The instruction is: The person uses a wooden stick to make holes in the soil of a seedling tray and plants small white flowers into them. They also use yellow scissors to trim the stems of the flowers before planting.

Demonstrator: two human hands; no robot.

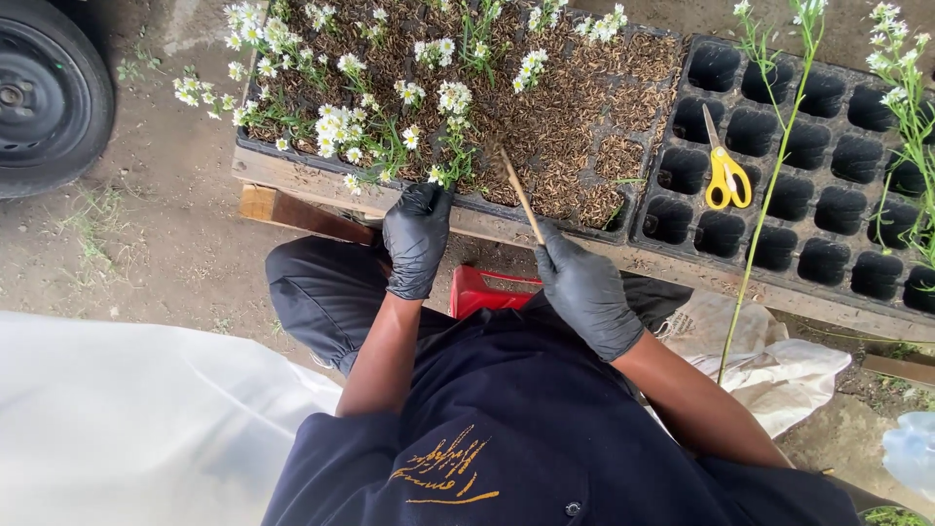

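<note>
The filled seedling tray (575,127), black and packed with brown husk-like growing mix, sits on a wooden table (292,173) and serves as the landmark here. The left hand (417,239), in a black glove, rests at the tray's near edge, its grip closed around the base of a small white-flowered plant (443,146) standing in an edge cell. The right hand (587,290), also gloved in black, is just below the tray's near edge, to the right of the left hand; its grip is closed on a thin wooden stick (519,195), which slants up and to the left so that its tip pokes into the mix beside that plant.

More white-flowered seedlings (336,122) fill the tray's left half. Touching the tray's right side lies an empty black cell tray (828,185), with yellow-handled scissors (726,170) lying on its cells. Below the filled tray, between the person's knees, a red crate (487,289) shows. A dark car tyre (49,93) stands well to the tray's left, on bare ground. A white sack (769,360) lies below the empty tray.
</note>
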